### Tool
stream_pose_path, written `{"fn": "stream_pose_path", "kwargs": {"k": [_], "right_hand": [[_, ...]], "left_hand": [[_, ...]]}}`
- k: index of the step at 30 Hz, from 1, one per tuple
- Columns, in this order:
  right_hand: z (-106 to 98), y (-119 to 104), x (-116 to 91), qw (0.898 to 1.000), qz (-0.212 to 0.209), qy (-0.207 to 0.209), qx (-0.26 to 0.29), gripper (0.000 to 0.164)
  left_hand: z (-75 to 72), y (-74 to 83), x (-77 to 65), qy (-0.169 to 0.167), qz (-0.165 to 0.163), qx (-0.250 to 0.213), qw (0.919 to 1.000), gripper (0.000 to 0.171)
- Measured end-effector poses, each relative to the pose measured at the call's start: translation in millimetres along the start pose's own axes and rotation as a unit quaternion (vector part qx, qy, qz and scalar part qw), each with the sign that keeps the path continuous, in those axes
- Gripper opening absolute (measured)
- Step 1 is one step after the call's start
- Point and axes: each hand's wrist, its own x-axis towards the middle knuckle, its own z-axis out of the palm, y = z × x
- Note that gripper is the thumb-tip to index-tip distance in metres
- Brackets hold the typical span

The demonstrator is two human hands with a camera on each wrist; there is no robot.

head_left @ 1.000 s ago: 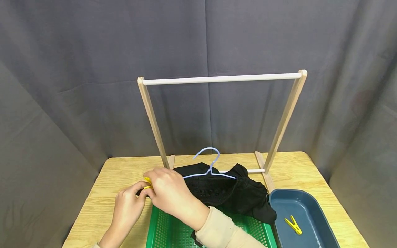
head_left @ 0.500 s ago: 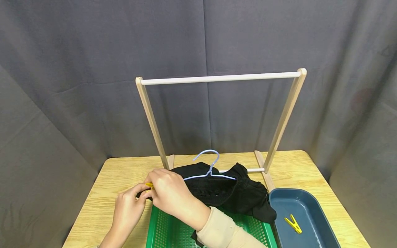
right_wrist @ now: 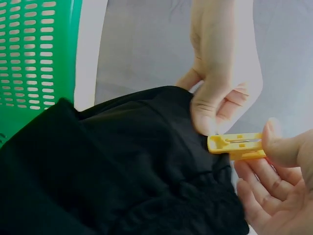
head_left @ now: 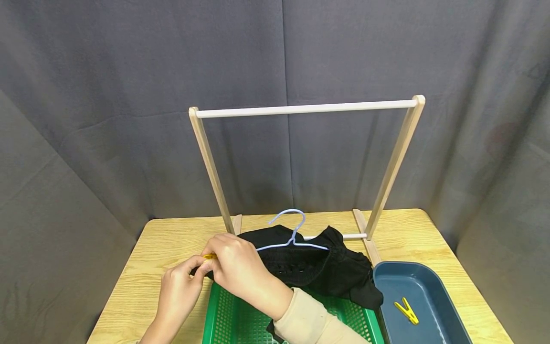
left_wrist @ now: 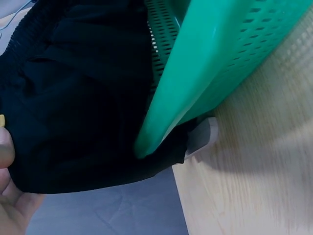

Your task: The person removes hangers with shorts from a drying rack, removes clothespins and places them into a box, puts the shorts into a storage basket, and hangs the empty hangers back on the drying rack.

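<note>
A black garment with a gathered elastic waistband (head_left: 349,272) lies across the green basket (head_left: 213,313), with a lavender hanger (head_left: 296,229) at its waist. At the garment's left end my left hand (head_left: 178,289) pinches the cloth edge between thumb and fingers. My right hand (head_left: 242,274) grips a yellow clothespin (right_wrist: 237,143), thumb on one leg and fingers under the other. In the right wrist view the clothespin's tip meets the cloth edge beside the left thumb. Whether its tip has cloth inside is hidden.
Behind the basket stands a wooden rack with a white top rod (head_left: 301,109). To the right is a dark blue tray (head_left: 423,272) holding another yellow clothespin (head_left: 406,311). Grey curtains (head_left: 240,57) surround the wooden table (head_left: 172,229).
The clothespin has shifted slightly down and right, and less of it shows between my hands; its two separated prongs now look like one piece. The hanger hook has dipped slightly.
</note>
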Motion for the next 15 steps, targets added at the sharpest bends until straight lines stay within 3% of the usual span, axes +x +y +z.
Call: {"fn": "stream_pose_path", "kwargs": {"k": [11, 15], "right_hand": [[-10, -8, 1, 0.999, -0.023, 0.025, 0.027, 0.019], [-17, -13, -2, 0.998, -0.022, 0.022, 0.046, 0.02]], "left_hand": [[2.6, -2.3, -3.5, 0.0, 0.004, -0.008, 1.0, 0.026], [3.8, -3.4, -3.6, 0.006, 0.012, -0.001, 0.9999, 0.02]]}}
